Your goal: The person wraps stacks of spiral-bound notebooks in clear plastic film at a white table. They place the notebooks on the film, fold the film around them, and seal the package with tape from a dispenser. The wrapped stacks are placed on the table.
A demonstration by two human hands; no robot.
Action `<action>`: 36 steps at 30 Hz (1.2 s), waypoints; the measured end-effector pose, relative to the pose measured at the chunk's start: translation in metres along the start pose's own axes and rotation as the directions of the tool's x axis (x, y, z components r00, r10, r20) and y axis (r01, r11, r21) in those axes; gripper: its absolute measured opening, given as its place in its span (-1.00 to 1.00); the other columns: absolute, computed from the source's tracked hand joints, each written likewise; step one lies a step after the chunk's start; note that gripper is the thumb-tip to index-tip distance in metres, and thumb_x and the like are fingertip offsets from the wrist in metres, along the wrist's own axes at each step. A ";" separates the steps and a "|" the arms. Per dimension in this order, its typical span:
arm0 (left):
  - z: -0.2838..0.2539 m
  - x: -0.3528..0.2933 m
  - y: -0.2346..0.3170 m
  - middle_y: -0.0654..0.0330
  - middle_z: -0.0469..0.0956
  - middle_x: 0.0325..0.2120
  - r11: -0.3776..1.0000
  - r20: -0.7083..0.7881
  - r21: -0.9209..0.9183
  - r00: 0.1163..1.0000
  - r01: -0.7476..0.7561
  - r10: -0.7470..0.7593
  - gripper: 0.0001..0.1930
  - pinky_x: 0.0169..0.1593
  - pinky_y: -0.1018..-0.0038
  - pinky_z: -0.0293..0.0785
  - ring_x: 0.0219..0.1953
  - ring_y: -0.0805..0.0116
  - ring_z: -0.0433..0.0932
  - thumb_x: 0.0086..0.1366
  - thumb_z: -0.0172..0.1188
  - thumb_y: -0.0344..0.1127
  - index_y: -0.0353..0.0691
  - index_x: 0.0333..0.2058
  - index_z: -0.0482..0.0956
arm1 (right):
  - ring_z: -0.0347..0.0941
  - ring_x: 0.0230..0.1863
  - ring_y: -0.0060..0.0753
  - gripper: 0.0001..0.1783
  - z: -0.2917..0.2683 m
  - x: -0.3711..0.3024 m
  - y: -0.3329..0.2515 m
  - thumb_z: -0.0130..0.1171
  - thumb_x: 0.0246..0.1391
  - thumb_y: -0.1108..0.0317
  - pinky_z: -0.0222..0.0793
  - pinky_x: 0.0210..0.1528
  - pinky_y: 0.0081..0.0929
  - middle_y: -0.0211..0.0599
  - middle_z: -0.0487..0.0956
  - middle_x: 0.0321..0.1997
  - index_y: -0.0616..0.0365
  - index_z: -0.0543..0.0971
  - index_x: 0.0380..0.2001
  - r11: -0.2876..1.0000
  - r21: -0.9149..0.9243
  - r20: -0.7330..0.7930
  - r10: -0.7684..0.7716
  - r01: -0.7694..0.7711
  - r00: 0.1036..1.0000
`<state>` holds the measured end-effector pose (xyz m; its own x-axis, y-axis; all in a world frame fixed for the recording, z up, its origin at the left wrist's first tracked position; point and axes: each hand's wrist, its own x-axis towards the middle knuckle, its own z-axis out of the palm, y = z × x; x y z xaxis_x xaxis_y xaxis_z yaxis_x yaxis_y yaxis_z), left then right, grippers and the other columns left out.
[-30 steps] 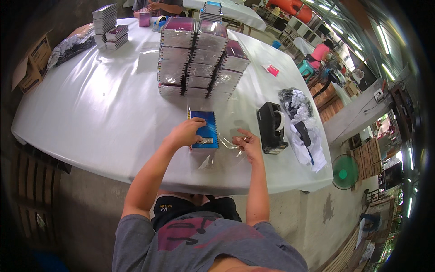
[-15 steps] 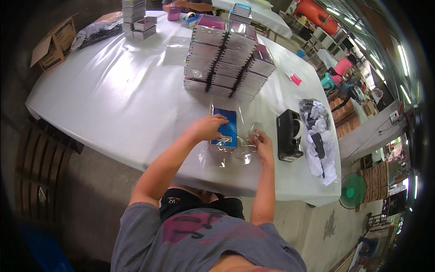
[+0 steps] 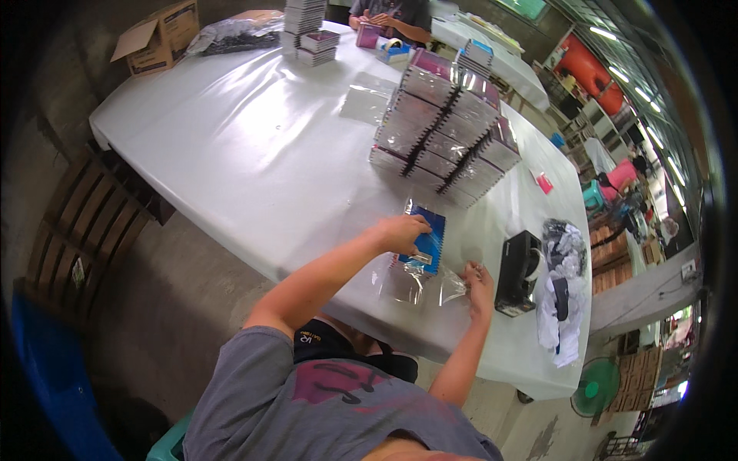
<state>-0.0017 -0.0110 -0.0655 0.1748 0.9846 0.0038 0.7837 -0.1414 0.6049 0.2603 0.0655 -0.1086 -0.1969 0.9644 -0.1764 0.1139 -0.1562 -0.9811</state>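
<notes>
A blue spiral-bound notebook (image 3: 432, 230) lies on the table in front of me, with clear plastic film (image 3: 406, 288) under and around it. My left hand (image 3: 401, 233) rests over its left side, fingers apart and touching the cover. To the right of the notebook, my right hand (image 3: 478, 286) is closed in a pinch on the film, which stretches in a creased flap toward the notebook. A black tape dispenser (image 3: 516, 273) with a white roll stands just right of my right hand.
Film-wrapped notebook stacks (image 3: 446, 127) rise beyond my hands. Crumpled plastic and white material (image 3: 565, 292) lies along the table's right edge. Grey stacks (image 3: 305, 27) and a cardboard box (image 3: 161, 38) are at the far left. Across the table, a person's hands (image 3: 374, 18) are near a purple notebook.
The whole view has shifted and tilted, so the table sits farther right and lower. My right hand has drawn the film nearer to me; my left hand stays on the notebook.
</notes>
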 end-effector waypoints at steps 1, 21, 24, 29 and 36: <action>0.000 -0.001 0.000 0.15 0.33 0.10 1.000 -0.004 -0.002 1.000 0.012 -0.012 -0.37 0.16 0.35 0.28 0.13 0.16 0.32 -0.03 0.28 -0.34 -0.20 0.10 0.37 | 0.39 -0.53 -0.58 -0.77 -0.008 -0.011 -0.005 0.20 0.04 0.37 0.25 -0.59 -0.59 -0.36 0.50 -0.52 0.29 0.54 -0.25 0.992 -0.129 0.056 0.002 0.005 0.998; -0.004 0.003 0.035 0.21 0.45 -0.11 0.975 0.054 0.223 0.999 -0.021 0.009 -0.16 -0.05 0.15 0.42 0.00 0.14 0.41 0.13 0.05 -0.41 0.62 0.25 -0.06 | 0.29 -0.33 -0.67 -0.80 0.080 0.003 -0.012 0.09 0.14 0.34 0.17 -0.29 -0.66 -0.47 0.44 -0.29 0.15 0.45 -0.19 0.969 -0.008 0.230 -0.239 0.248 0.943; 0.020 0.020 0.007 0.19 0.49 -0.20 0.946 -0.033 0.288 0.986 -0.147 0.163 -0.20 -0.09 0.23 0.35 -0.05 0.24 0.42 0.05 0.09 -0.44 0.26 0.28 0.07 | 0.33 -0.20 -0.57 -0.75 0.087 -0.011 -0.023 0.03 0.15 0.33 0.22 -0.15 -0.55 -0.37 0.45 -0.21 0.20 0.41 -0.12 0.961 -0.025 0.267 -0.260 0.276 0.928; 0.031 0.040 0.005 0.17 0.50 -0.18 0.903 0.025 0.325 0.958 -0.279 0.287 -0.27 -0.04 0.22 0.23 -0.04 0.25 0.41 0.01 0.18 -0.34 0.08 0.23 0.21 | 0.38 -0.19 -0.44 -0.89 0.053 -0.004 -0.010 -0.06 0.18 0.30 0.24 -0.05 -0.42 -0.38 0.49 -0.27 0.06 0.42 -0.35 0.879 0.477 0.310 -0.151 -0.016 0.939; 0.022 0.047 0.013 0.09 0.45 -0.09 0.912 0.119 0.369 0.982 -0.182 0.148 -0.21 0.00 0.23 0.28 -0.04 0.10 0.42 -0.01 0.24 -0.35 0.19 0.24 0.17 | 0.35 0.01 -0.33 -0.78 0.051 0.011 0.014 -0.04 0.20 0.28 0.16 0.15 -0.32 -0.17 0.47 -0.02 0.10 0.38 -0.14 0.762 0.642 0.371 -0.218 -0.079 0.903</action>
<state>0.0303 0.0314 -0.0749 0.3582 0.9336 -0.0017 0.9024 -0.3458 0.2570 0.2102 0.0631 -0.1281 -0.5637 0.8256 0.0258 -0.5230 -0.3326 -0.7848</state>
